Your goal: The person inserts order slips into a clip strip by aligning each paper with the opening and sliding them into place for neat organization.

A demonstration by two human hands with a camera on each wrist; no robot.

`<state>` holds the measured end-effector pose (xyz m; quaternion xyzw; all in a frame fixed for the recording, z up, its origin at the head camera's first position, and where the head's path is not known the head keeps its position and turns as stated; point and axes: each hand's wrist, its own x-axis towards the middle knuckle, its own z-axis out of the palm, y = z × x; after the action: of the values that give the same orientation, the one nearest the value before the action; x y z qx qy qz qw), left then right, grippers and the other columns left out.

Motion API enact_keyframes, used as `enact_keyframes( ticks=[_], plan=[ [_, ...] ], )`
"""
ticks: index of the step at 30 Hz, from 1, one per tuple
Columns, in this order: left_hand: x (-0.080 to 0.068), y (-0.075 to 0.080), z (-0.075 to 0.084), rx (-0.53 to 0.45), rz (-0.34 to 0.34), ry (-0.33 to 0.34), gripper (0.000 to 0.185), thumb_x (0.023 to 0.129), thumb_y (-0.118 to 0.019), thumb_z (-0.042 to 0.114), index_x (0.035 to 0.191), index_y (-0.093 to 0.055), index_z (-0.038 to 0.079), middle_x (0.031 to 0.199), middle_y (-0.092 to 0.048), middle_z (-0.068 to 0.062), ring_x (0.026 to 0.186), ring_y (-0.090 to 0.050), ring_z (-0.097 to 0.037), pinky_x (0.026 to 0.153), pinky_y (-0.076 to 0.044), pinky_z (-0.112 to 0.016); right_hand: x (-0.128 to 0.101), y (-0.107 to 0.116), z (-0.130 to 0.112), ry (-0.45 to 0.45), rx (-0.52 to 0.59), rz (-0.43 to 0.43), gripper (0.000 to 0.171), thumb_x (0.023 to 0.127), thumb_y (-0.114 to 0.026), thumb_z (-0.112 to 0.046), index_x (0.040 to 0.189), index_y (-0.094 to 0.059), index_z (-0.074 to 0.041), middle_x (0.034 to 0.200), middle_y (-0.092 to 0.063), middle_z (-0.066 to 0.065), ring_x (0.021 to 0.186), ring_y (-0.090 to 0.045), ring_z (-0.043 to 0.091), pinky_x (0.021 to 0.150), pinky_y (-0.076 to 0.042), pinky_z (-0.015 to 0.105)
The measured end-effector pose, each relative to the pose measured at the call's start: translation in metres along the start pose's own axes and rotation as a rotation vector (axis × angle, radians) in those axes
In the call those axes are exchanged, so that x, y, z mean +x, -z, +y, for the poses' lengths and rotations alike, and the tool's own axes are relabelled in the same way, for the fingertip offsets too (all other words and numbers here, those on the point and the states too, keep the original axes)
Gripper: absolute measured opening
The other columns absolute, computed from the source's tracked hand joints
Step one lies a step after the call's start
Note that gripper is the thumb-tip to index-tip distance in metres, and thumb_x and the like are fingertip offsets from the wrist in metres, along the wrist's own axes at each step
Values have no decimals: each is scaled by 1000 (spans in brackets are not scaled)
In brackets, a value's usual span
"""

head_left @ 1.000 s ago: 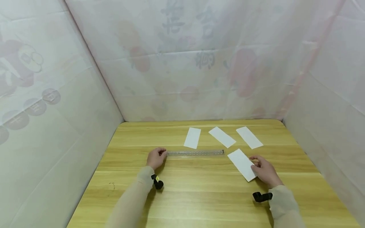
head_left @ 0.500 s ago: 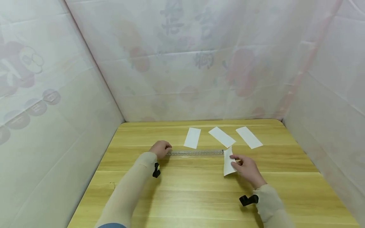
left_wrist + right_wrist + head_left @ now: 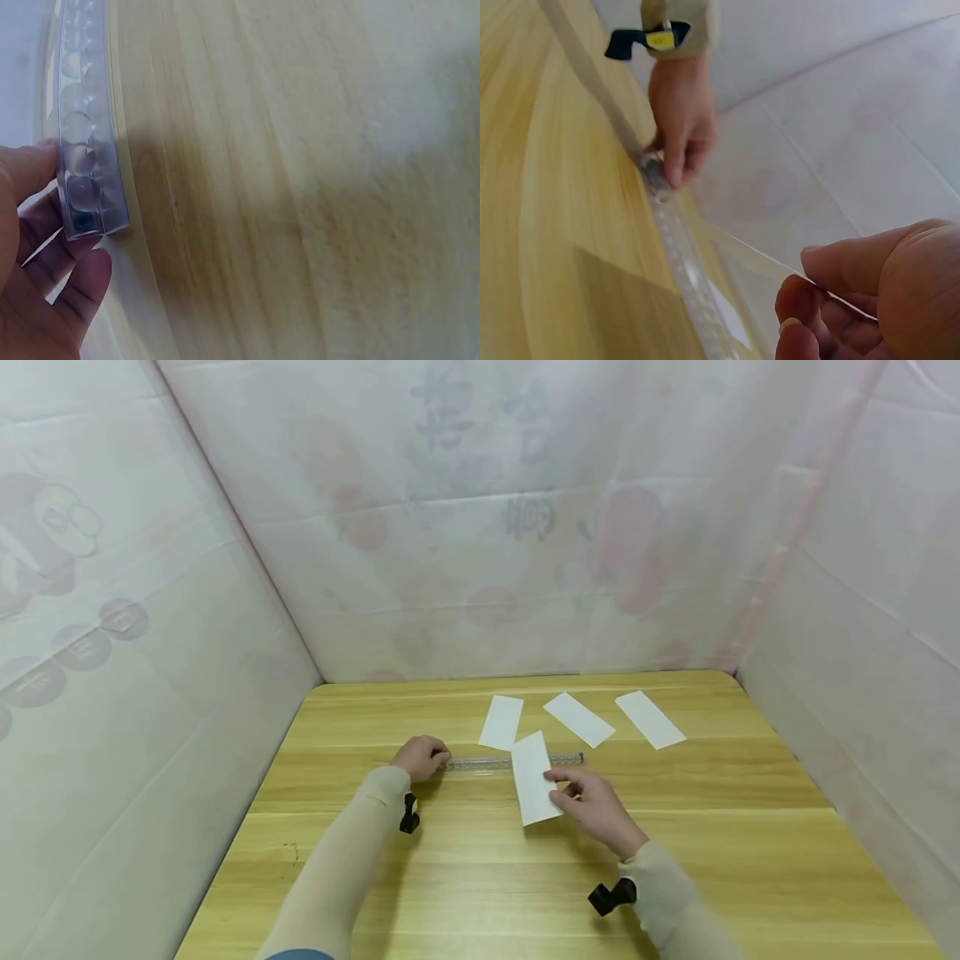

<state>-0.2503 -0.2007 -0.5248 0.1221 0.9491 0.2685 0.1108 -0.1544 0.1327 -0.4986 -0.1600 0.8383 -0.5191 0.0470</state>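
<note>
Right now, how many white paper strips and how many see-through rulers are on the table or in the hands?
White paper strips: 4, with 3 flat on the table and 1 held by the right hand
Clear ruler: 1
Total: 5

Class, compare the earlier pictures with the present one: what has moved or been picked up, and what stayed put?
The right hand lifted the paper strip off the table and carried it leftward over the clear ruler. The left hand keeps its grip on the ruler's end; three strips at the back lie unmoved.

Wooden table (image 3: 480, 893), clear ruler (image 3: 487, 762) lying flat, three white paper slips (image 3: 577, 720) beyond
</note>
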Motion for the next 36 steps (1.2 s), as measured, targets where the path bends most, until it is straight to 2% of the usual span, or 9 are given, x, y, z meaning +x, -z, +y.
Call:
enact_keyframes(
  ticks=[6,10,16,19,25,36],
  plan=[
    [2,5,-8,-67,16,-5,17,99,-57,21,98,-74,16,83,-66,6,71,-58,-11,66,-49,-33,14,-37,-7,-28,91,-116,36,93,-63,-5,128,-58,-1,104,-63,13,71,-55,21,54,-46,28],
    [1,8,-12,-81,37,-2,15,98,-59,19,96,-74,15,85,-66,6,74,-59,-11,70,-50,-33,21,-56,-11,-40,129,-187,38,94,-62,-7,131,-57,-5,115,-61,9,73,-55,16,59,-48,29],
    [-6,11,-12,-81,38,22,15,97,-60,19,93,-74,15,82,-66,6,73,-58,-11,71,-50,-33,24,-76,-13,-53,172,-265,40,95,-61,-8,134,-53,-4,126,-54,13,78,-57,18,64,-51,36],
    [-7,11,-13,-106,31,24,15,97,-60,20,92,-74,16,80,-65,6,70,-57,-13,68,-48,-32,22,-82,-17,-61,214,-287,42,95,-59,-5,136,-50,0,128,-52,18,83,-59,19,68,-52,41],
    [-11,10,-13,-110,32,18,17,98,-58,22,97,-74,17,81,-64,5,69,-54,-14,68,-46,-33,23,-92,-16,-85,259,-322,46,95,-61,-7,138,-48,2,132,-49,21,100,-61,22,75,-54,36],
    [-17,10,-12,-117,35,0,19,99,-56,21,99,-74,17,89,-66,4,75,-56,-12,72,-47,-34,27,-102,-18,-108,240,-322,47,92,-65,-10,134,-50,6,124,-55,19,101,-60,23,78,-53,30]
  ],
)
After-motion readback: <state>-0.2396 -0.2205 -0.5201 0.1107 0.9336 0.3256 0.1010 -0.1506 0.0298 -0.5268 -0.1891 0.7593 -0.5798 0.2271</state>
